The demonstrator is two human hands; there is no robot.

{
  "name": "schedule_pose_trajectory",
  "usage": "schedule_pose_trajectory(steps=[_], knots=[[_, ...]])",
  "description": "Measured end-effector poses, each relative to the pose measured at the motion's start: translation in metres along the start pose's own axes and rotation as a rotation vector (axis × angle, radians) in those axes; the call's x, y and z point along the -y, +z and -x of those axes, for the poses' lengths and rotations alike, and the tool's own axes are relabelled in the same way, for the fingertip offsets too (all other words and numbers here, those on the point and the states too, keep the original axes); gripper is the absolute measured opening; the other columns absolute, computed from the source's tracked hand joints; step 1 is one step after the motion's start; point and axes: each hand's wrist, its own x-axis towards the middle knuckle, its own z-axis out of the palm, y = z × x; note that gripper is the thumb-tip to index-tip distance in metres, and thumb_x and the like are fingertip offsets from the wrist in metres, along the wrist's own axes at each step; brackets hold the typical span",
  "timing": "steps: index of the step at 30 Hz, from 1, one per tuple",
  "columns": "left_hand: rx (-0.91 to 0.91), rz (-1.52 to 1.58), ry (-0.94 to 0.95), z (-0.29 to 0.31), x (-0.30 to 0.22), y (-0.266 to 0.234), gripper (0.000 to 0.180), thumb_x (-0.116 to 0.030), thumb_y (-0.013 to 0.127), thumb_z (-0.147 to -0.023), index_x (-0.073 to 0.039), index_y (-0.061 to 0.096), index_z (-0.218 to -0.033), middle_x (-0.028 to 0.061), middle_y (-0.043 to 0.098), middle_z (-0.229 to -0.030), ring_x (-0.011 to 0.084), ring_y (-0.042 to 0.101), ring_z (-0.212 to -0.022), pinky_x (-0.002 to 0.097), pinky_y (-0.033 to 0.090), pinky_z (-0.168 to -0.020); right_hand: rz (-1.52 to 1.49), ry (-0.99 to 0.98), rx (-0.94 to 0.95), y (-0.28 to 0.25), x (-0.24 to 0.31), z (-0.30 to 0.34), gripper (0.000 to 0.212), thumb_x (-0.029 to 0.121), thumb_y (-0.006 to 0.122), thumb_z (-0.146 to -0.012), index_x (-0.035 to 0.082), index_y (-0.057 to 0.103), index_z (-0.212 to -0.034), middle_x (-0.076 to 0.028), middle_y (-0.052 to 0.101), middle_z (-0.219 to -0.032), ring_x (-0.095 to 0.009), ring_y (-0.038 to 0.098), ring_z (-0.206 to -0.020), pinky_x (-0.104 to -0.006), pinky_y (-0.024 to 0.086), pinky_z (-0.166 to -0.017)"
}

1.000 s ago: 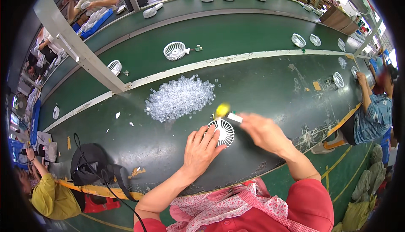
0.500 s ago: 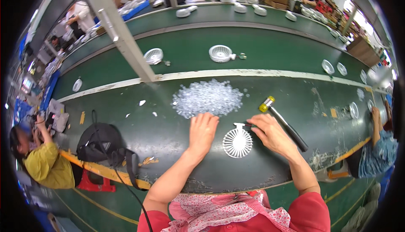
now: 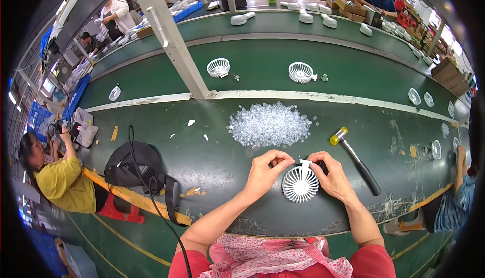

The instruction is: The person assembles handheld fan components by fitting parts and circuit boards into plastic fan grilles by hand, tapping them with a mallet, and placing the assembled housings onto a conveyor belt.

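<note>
While we work at the green desk [image 3: 202,167]:
Fan grille [image 3: 300,183]: white, flat before us.
Left hand [image 3: 265,171]: fingertips pinched at its top tab.
Right hand [image 3: 333,174]: pinching its right rim.
Mallet [image 3: 355,158]: just right.

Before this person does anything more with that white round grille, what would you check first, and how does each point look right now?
1. White fan grille lies flat on the green table: ok.
2. Left hand is at the grille's top tab, fingers pinched together there: ok.
3. Right hand touches the grille's right edge: ok.
4. Small piece between the left fingertips: cannot tell, too small to see.
5. Mallet with the yellow head lies on the table just right of the right hand, apart from it: ok.
6. Pile of small clear plastic parts sits just beyond the hands: ok.
</note>
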Motion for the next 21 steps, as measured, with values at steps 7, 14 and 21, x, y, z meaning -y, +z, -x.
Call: schedule_pose_trajectory(steps=[7,14,21], knots=[[0.079,0.444,-0.24,-0.003,0.004,0.0,0.012,-0.007,0.065,-0.092,0.0,0.066,-0.102,0.0047,0.069,-0.092,0.0089,0.061,-0.086,0.0239,0.049,-0.081,-0.272,-0.012,-0.046,0.01,-0.007,0.009,0.017,0.005,0.063,-0.092,-0.003,0.057,-0.106,-0.013,0.068,-0.096,-0.021,0.069,-0.091,-0.0324,0.054,-0.081],[0.047,0.582,-0.268,-0.002,0.001,-0.001,0.021,-0.011,0.062,-0.095,0.002,0.066,-0.112,0.0122,0.07,-0.103,0.0135,0.062,-0.092,0.0276,0.048,-0.087,-0.289,-0.024,-0.105,0.014,0.0,0.005,0.016,0.002,0.063,-0.092,-0.004,0.057,-0.105,-0.013,0.07,-0.097,-0.019,0.07,-0.091,-0.0307,0.056,-0.081],[0.043,0.584,-0.301,0.001,-0.002,0.005,0.026,-0.011,0.064,-0.094,0.003,0.064,-0.117,0.0141,0.07,-0.107,0.0155,0.064,-0.098,0.0297,0.049,-0.092,-0.279,-0.041,-0.115,0.015,0.003,0.008,0.015,0.002,0.062,-0.092,-0.005,0.057,-0.104,-0.013,0.07,-0.096,-0.021,0.07,-0.091,-0.0312,0.057,-0.08]])
